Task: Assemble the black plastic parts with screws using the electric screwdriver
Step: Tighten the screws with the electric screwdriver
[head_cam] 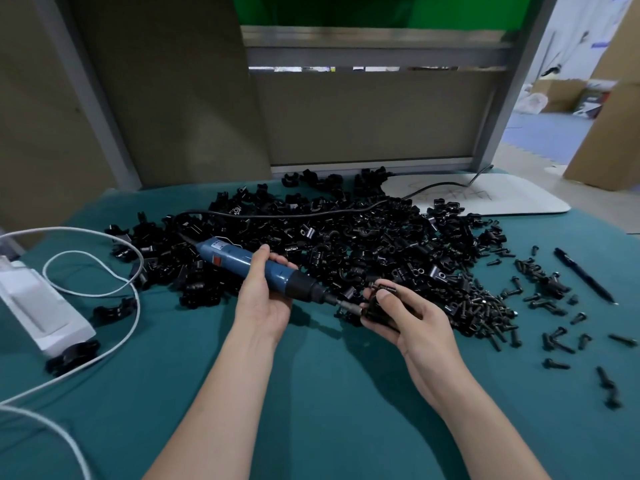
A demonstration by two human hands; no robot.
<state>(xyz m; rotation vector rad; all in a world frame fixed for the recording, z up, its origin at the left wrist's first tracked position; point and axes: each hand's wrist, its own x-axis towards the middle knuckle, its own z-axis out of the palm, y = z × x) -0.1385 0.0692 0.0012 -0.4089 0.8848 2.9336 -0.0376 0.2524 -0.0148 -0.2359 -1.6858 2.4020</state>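
Observation:
My left hand grips the blue electric screwdriver around its body, tip pointing right. The bit meets a black plastic part that my right hand holds between thumb and fingers, just above the green cloth. A big heap of black plastic parts lies behind both hands. Black screws are piled to the right of my right hand, with more scattered further right.
A black pen lies at the right. A white device with a white cable sits at the left, a loose black part beside it. The screwdriver's black cord runs back over the heap. A white board is behind.

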